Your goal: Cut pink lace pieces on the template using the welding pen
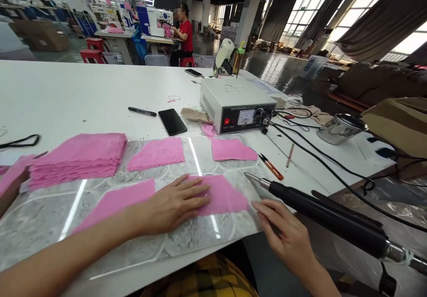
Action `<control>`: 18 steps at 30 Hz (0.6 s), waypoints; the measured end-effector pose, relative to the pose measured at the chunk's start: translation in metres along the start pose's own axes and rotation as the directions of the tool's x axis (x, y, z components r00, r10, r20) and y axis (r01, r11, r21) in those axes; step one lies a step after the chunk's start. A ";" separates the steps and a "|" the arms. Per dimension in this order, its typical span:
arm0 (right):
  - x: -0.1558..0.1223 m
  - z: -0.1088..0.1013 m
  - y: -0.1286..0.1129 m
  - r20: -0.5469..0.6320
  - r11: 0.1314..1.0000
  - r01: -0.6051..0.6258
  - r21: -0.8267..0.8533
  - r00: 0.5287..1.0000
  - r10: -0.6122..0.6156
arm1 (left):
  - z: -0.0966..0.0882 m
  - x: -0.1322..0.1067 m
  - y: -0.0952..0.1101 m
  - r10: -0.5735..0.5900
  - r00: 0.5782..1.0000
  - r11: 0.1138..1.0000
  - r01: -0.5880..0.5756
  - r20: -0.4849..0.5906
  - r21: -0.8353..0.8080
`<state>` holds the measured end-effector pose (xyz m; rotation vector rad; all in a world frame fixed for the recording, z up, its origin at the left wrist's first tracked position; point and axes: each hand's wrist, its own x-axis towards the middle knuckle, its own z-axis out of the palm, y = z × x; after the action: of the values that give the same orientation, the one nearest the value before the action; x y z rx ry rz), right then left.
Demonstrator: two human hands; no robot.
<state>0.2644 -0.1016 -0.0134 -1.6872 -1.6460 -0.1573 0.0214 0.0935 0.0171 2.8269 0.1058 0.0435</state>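
Note:
My left hand (180, 203) lies flat with outstretched fingers over a pink fabric piece (228, 197) on the glossy grey marble-patterned sheet (187, 239). At that piece's right corner, the thumb and fingertips of my right hand (283, 232) come together in a pinch on the edge. Another pink piece (123, 197) is partly covered by my left forearm. Farther back lie two more, a left piece (160, 152) and a right piece (235, 149). Just above my right hand, a black handheld tool (316, 208) points its metal tip leftward.
A pink fabric stack (80, 156) stands at left. Behind the sheet are a phone (172, 122), a pen (142, 111) and a metal control box (238, 103) with cables. Orange thread snips (271, 167) lie near the tool tip. A person in red (183, 34) sits at a sewing machine beyond.

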 end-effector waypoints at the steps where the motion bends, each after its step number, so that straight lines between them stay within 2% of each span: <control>1: 0.002 0.003 0.000 0.022 1.000 0.017 -0.018 1.000 -0.016 | 0.001 0.006 -0.002 0.008 1.000 1.000 -0.008 0.019 0.004; 4: 0.006 0.009 0.001 0.086 0.999 0.018 -0.037 0.996 -0.015 | 0.003 0.014 -0.004 0.028 0.998 0.999 -0.029 0.055 0.018; 6: 0.005 0.010 0.002 0.080 1.000 0.007 -0.015 0.997 -0.006 | 0.003 0.014 -0.004 0.037 0.997 0.999 -0.039 0.072 0.032; 9: -0.002 0.008 0.006 -0.055 0.999 -0.010 0.043 0.998 0.012 | 0.000 0.012 -0.005 0.040 0.996 0.997 -0.045 0.082 0.065; 12: -0.015 0.005 0.013 -0.201 0.991 -0.114 0.067 0.972 0.125 | -0.002 0.010 -0.006 0.040 0.994 0.994 -0.050 0.100 0.099; 14: -0.022 0.002 0.017 -0.242 0.952 -0.275 0.131 0.923 0.300 | -0.003 0.009 -0.008 0.050 0.993 0.992 -0.061 0.105 0.114; 16: -0.027 0.001 0.019 -0.244 0.862 -0.431 0.268 0.835 0.493 | -0.003 0.010 -0.009 0.065 0.994 0.990 -0.076 0.093 0.118; 18: -0.028 0.000 0.018 -0.229 0.747 -0.510 0.426 0.738 0.634 | -0.004 0.012 -0.010 0.079 0.994 0.990 -0.088 0.078 0.109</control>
<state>0.2760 -0.1219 -0.0364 -1.6959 -0.7554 0.1178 0.0329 0.1056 0.0179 2.9403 -0.0279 -0.0495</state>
